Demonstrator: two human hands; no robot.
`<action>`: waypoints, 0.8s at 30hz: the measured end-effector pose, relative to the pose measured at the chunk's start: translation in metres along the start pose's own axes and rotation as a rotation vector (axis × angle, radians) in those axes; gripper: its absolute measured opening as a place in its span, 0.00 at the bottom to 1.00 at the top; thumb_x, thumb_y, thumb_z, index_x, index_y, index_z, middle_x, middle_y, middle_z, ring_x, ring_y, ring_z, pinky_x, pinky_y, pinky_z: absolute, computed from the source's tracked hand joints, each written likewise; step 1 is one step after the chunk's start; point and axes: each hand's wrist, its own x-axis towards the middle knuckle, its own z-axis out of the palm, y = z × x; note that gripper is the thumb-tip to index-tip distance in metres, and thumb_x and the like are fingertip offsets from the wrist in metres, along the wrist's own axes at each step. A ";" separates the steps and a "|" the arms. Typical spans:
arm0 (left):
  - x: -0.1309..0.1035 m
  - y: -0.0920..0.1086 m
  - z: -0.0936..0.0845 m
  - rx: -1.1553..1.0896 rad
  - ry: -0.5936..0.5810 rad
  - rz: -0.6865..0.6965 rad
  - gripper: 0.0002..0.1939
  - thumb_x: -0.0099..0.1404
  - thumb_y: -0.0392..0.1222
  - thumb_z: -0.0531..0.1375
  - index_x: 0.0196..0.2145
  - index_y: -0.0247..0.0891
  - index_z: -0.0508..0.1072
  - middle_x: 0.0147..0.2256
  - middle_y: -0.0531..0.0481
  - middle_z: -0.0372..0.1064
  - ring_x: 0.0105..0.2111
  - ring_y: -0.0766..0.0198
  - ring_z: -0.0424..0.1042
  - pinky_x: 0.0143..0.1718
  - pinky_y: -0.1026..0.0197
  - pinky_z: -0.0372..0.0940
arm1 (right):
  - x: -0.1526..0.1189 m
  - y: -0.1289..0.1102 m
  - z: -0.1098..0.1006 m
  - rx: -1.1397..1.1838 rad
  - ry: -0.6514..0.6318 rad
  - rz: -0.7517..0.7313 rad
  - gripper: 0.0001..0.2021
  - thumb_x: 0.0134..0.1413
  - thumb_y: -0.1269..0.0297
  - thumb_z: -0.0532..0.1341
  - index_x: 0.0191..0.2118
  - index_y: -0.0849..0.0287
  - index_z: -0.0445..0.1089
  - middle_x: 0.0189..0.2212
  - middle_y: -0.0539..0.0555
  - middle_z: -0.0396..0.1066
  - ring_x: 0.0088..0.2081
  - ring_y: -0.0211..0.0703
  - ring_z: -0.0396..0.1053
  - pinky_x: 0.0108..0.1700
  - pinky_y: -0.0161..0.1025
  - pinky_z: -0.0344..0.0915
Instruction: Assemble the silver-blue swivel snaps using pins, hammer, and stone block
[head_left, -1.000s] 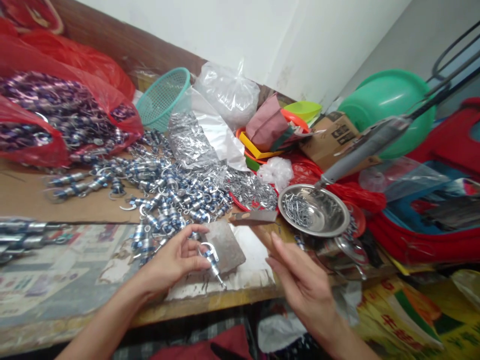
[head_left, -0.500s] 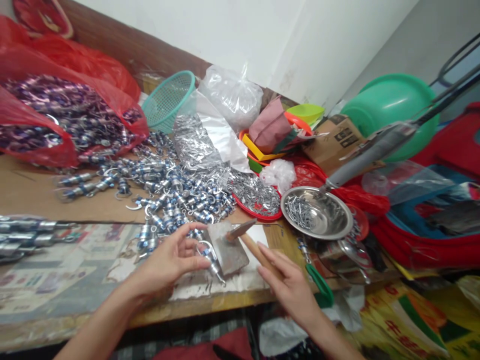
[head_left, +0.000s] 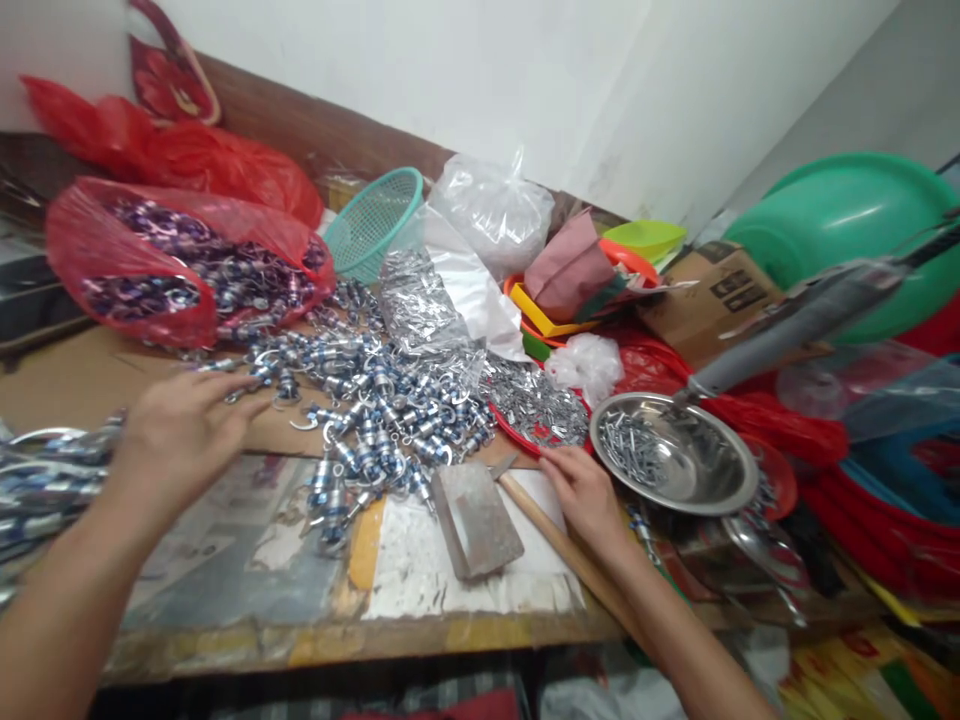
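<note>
My left hand (head_left: 176,435) is over the left side of the table, fingers stretched and apart, beside the loose pile of metal hook bolts with blue rings (head_left: 375,400). I see nothing held in it. My right hand (head_left: 589,495) has its fingertips pressed together at the near rim of a red plate (head_left: 517,437) of small metal pins (head_left: 536,400). Whatever those fingers hold is too small to make out. Under that hand and forearm lies a hammer with a wooden handle (head_left: 544,525). Left of its head sits a steel block (head_left: 480,525) on white paper.
More hook bolts (head_left: 52,470) lie at the left edge. Behind stand an open red bag (head_left: 71,240) of purple-ringed bolts and a turquoise basket (head_left: 375,225). A steel bowl (head_left: 739,490) with pins is to the right, beneath a grey-wrapped bar (head_left: 795,325).
My left hand has moved left from the block, and the hook bolt it held is out of its fingers. My right hand has let go of the hammer and moved to the red plate.
</note>
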 end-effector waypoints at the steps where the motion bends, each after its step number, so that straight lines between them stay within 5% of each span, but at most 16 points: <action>1: 0.010 0.008 0.008 0.000 -0.056 0.016 0.24 0.59 0.46 0.49 0.44 0.23 0.68 0.45 0.34 0.67 0.45 0.53 0.64 0.47 0.57 0.56 | 0.016 0.006 0.001 -0.031 0.043 0.015 0.16 0.55 0.62 0.51 0.44 0.61 0.70 0.39 0.58 0.70 0.42 0.45 0.67 0.46 0.41 0.62; 5: 0.029 0.024 0.035 -0.019 -0.231 0.027 0.21 0.54 0.48 0.54 0.39 0.30 0.74 0.38 0.41 0.74 0.36 0.55 0.70 0.37 0.62 0.62 | 0.077 0.030 0.015 -0.090 0.031 0.059 0.20 0.52 0.59 0.55 0.48 0.62 0.67 0.46 0.61 0.67 0.48 0.51 0.63 0.50 0.47 0.58; 10: 0.018 0.023 0.047 0.011 -0.201 -0.120 0.23 0.56 0.54 0.50 0.35 0.33 0.75 0.28 0.50 0.75 0.33 0.56 0.71 0.30 0.65 0.62 | 0.112 0.018 0.041 -0.103 -0.039 0.022 0.22 0.53 0.52 0.52 0.52 0.54 0.63 0.52 0.55 0.62 0.52 0.50 0.59 0.52 0.48 0.54; 17: 0.009 0.026 0.046 0.011 -0.067 -0.236 0.20 0.55 0.55 0.52 0.29 0.36 0.74 0.24 0.56 0.72 0.29 0.60 0.69 0.26 0.67 0.58 | 0.094 0.004 0.034 -0.109 -0.079 -0.048 0.14 0.54 0.58 0.54 0.43 0.55 0.71 0.41 0.54 0.71 0.43 0.43 0.67 0.46 0.38 0.61; 21: -0.004 0.037 0.023 -0.025 -0.026 -0.297 0.17 0.55 0.52 0.53 0.30 0.37 0.74 0.22 0.57 0.69 0.26 0.61 0.67 0.25 0.66 0.56 | 0.076 0.022 0.020 -0.109 -0.042 -0.046 0.11 0.54 0.61 0.55 0.38 0.55 0.73 0.38 0.52 0.73 0.40 0.43 0.68 0.44 0.37 0.62; 24: -0.021 0.055 0.002 -0.224 0.000 -0.283 0.14 0.52 0.49 0.57 0.33 0.37 0.74 0.30 0.54 0.72 0.30 0.61 0.68 0.31 0.64 0.59 | 0.070 0.033 0.015 -0.110 0.046 -0.013 0.12 0.55 0.61 0.54 0.39 0.55 0.73 0.39 0.52 0.72 0.42 0.42 0.68 0.46 0.38 0.61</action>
